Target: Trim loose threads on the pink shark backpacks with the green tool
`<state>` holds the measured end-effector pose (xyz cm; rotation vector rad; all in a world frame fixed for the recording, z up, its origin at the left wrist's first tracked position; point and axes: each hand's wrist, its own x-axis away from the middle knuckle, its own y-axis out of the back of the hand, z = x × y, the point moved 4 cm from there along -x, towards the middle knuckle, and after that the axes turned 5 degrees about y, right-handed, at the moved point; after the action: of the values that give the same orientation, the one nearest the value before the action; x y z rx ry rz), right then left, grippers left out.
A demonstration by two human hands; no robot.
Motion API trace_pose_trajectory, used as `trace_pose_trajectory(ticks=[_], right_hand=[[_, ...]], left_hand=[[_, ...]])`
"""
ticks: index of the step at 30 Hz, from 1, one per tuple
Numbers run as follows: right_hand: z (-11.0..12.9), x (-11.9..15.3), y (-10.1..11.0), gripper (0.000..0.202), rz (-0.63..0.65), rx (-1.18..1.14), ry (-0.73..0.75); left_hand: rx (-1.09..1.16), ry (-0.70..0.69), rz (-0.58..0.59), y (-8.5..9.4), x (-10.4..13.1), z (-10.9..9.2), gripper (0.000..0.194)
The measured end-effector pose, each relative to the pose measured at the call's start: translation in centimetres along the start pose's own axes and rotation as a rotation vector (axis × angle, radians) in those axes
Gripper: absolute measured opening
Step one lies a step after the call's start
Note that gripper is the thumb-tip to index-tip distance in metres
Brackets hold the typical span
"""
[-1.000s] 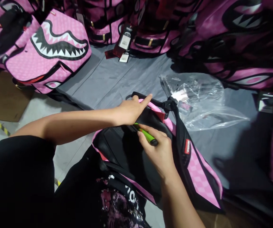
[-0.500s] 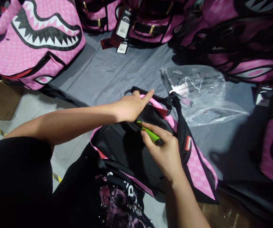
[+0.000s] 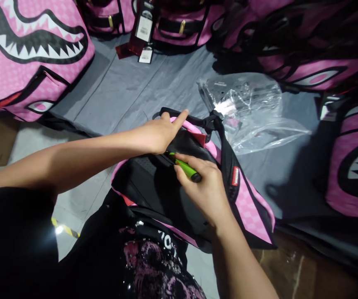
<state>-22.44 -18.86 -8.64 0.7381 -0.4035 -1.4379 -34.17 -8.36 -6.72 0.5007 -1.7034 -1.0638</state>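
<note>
Trimming or marking step, apparently: green tool (image 3: 188,169), pinched in right hand (image 3: 206,182), tip by left hand (image 3: 157,135). Left: laid over backpack (image 3: 141,182), one finger extended, grip unclear. Backpack: counter's (image 3: 129,89) 6 o'clock edge. Next move calls for steady fabric, guarded fingers.

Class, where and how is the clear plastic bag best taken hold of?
I'd pinch the plastic bag by its pointed end, coming from the right and above: that end narrows to a thin, loose tip on the gray cloth, pointing away from the backpack.
</note>
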Motion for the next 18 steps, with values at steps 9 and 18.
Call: trace_pose_trajectory(ticks=[9,18], right_hand=[[0.3,0.09,-0.21,0.024,-0.048,-0.003,-0.012],[0.08,-0.08,-0.33,0.024,-0.033,-0.079,-0.028]], left_hand=[[-0.002,-0.014,0.009,-0.04,0.01,0.07,0.105],[-0.008,-0.039,-0.016,-0.34,-0.24,0.2,0.103]])
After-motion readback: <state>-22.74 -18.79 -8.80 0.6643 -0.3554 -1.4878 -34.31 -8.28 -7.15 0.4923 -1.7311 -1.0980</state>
